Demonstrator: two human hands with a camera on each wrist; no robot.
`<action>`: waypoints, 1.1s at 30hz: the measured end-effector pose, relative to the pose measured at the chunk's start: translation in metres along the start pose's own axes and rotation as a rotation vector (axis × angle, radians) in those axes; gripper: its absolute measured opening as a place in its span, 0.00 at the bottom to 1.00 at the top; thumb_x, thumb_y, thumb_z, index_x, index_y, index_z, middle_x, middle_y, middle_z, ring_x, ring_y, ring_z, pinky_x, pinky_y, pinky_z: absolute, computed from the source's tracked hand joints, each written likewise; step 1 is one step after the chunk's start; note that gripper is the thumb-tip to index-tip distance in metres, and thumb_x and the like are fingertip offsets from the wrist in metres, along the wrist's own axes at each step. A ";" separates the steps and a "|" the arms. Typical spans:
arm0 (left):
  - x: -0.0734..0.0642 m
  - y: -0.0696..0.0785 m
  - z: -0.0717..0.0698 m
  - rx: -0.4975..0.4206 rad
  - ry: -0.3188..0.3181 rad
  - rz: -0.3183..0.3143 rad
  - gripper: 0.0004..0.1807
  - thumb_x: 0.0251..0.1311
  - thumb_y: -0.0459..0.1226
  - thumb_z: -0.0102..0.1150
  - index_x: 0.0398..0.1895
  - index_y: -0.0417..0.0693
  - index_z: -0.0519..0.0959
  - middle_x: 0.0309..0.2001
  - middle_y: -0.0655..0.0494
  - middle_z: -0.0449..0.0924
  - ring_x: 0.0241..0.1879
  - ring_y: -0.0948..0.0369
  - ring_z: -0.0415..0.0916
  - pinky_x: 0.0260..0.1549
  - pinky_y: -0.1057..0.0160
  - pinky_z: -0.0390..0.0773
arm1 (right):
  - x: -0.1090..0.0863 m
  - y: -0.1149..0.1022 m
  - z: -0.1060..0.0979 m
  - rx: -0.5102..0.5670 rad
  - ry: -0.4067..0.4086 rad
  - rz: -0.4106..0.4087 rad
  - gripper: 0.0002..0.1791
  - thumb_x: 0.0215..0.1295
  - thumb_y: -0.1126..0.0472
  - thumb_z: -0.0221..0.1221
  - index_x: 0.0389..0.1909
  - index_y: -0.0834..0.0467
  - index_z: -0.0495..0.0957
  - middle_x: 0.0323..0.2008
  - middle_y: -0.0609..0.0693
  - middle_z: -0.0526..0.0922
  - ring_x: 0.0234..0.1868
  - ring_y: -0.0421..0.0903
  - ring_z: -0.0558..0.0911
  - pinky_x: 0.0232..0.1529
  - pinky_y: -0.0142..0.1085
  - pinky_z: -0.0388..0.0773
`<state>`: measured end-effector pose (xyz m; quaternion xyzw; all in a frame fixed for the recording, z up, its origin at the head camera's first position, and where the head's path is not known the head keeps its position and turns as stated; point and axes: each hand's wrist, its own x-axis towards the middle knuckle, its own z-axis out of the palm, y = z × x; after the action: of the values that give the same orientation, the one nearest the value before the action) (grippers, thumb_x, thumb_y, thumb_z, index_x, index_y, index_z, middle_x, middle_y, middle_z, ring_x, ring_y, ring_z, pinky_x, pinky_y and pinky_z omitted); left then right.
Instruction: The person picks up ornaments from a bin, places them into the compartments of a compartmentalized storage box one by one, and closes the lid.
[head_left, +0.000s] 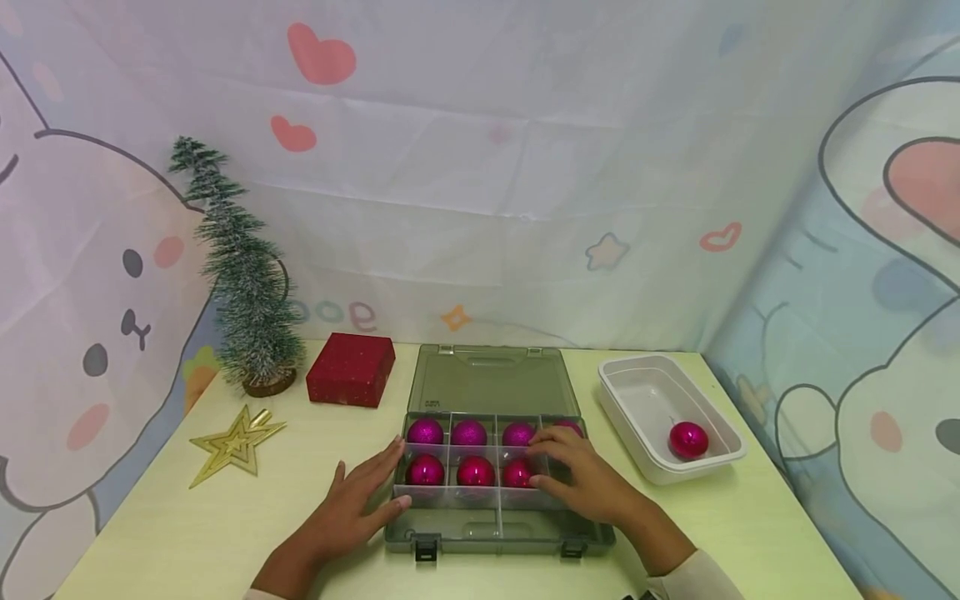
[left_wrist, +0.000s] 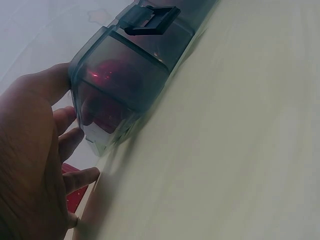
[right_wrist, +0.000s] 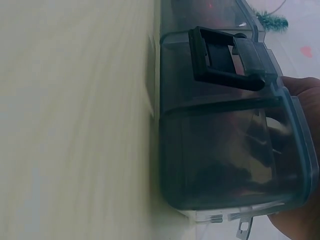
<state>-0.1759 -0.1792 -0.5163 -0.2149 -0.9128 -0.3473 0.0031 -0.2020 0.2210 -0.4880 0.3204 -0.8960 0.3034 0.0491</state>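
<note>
A dark translucent compartment box [head_left: 444,543] lies on the table with its lid [head_left: 491,383] raised at the back. Its back and middle rows hold several shiny magenta balls, among them a glossy ball [head_left: 476,472]. My left hand [head_left: 341,508] rests against the box's left side, fingers stretched out. Over the right compartments reaches my right hand [head_left: 588,475], its fingers bent slightly and fingertips beside a middle-row ball [head_left: 517,472]. What lies under that palm is hidden. In the right wrist view, the box wall [right_wrist: 225,155] hides most of this hand.
A white tub [head_left: 630,400] at the right contains one magenta ball [head_left: 688,440]. To the left stand a small frosted tree [head_left: 251,292] and a red box [head_left: 350,371], with a gold star [head_left: 236,443] lying in front. A printed cloth [head_left: 450,183] hangs behind the table.
</note>
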 end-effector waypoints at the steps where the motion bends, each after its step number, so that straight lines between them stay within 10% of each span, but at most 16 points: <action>1: 0.000 0.000 0.000 -0.002 -0.001 0.000 0.43 0.77 0.56 0.61 0.89 0.55 0.59 0.88 0.53 0.58 0.86 0.40 0.57 0.71 0.10 0.37 | 0.000 0.000 0.000 0.007 0.001 0.001 0.18 0.77 0.53 0.68 0.63 0.53 0.84 0.68 0.51 0.80 0.72 0.56 0.77 0.71 0.62 0.77; 11: 0.003 -0.003 0.001 -0.020 -0.008 0.007 0.43 0.77 0.57 0.60 0.89 0.57 0.59 0.89 0.55 0.56 0.87 0.41 0.55 0.72 0.11 0.35 | -0.001 0.006 -0.015 0.054 0.063 -0.064 0.16 0.74 0.60 0.70 0.60 0.56 0.86 0.65 0.54 0.84 0.69 0.56 0.82 0.68 0.57 0.82; 21: 0.001 -0.005 0.002 -0.024 -0.015 -0.009 0.44 0.77 0.57 0.60 0.89 0.56 0.59 0.89 0.54 0.56 0.87 0.41 0.55 0.72 0.11 0.34 | -0.021 0.026 -0.054 0.053 0.254 -0.056 0.18 0.68 0.69 0.72 0.56 0.53 0.88 0.60 0.52 0.87 0.64 0.49 0.85 0.69 0.20 0.72; 33: 0.000 -0.003 0.001 -0.029 -0.008 -0.001 0.43 0.77 0.56 0.61 0.89 0.55 0.59 0.88 0.53 0.57 0.86 0.40 0.56 0.72 0.10 0.35 | -0.052 0.060 -0.105 -0.029 0.393 0.065 0.17 0.67 0.70 0.73 0.56 0.59 0.88 0.59 0.57 0.87 0.61 0.18 0.74 0.55 0.11 0.70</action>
<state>-0.1767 -0.1805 -0.5184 -0.2158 -0.9078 -0.3596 -0.0037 -0.2081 0.3465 -0.4480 0.2251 -0.8834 0.3485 0.2179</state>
